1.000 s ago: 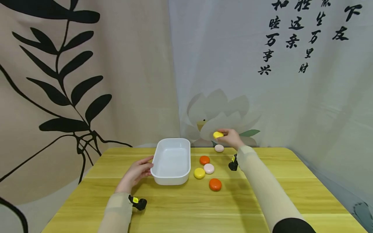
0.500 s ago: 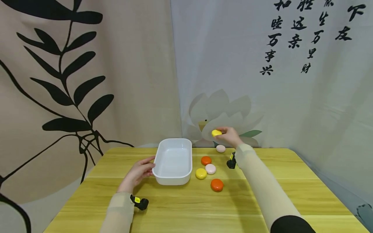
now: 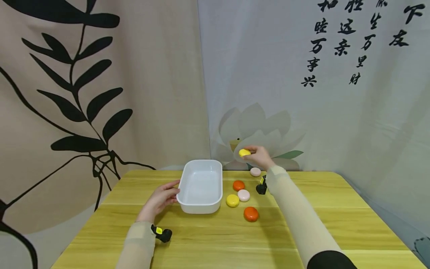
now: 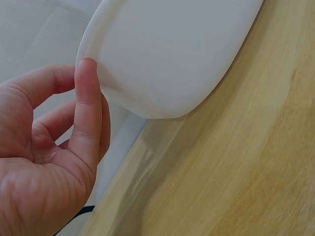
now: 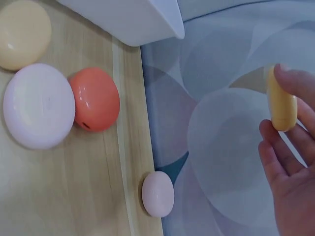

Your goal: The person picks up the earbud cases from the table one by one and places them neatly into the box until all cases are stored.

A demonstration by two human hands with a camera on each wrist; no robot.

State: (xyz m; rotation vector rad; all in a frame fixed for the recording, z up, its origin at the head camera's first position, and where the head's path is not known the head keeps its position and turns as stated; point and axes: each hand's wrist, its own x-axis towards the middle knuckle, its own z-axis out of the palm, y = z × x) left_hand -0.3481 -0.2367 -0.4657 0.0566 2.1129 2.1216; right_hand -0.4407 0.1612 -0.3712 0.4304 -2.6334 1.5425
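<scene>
A white rectangular container [image 3: 200, 209] with rounded corners stands on the table. My left hand [image 3: 162, 200] is at its left side, with extended fingers touching the outer wall near the rim. In the left wrist view, fingers [image 4: 87, 108] lie against the container's wall [image 4: 147, 101]. My right hand [image 3: 260, 157] is raised above the table's far edge, pinching a glossy yellow rounded disc [image 3: 244, 152] between thumb and fingers. In the right wrist view this yellow disc [image 5: 281, 101] is held edge-on. Below the right hand lies a pale pink disc [image 3: 255, 172].
Right of the container lie an orange disc [image 3: 238, 185], a pink disc [image 3: 243, 195], a yellow disc [image 3: 233, 200] and, nearer me, another orange disc [image 3: 251, 214]. Behind the wooden table [image 3: 302, 224] hangs a printed curtain [image 3: 161, 93].
My right hand has moved left with the yellow disc, closer to the container. The left hand stays at the container's side. The head view has shifted slightly.
</scene>
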